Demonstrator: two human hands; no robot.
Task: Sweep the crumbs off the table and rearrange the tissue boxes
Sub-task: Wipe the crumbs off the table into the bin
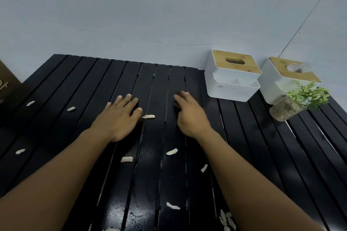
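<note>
Both hands hover low over the black slatted worktop (75,84), the left hand (118,116) flat with fingers spread, the right hand (189,114) blurred with fingers loosely curled — neither grip holds anything. Pale crumbs (148,116) lie scattered, one just beside the left fingertips. The tissue boxes (232,75) stand at the far right corner. Best to sweep along the slats, palm edge down — across them, crumbs may drop through the gaps.

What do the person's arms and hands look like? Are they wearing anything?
Both arms are bare, with no sleeves showing in the picture. The left hand and the right hand wear no gloves. I can see no rings, watch or bracelet, though the right hand is a bit blurry.
</note>
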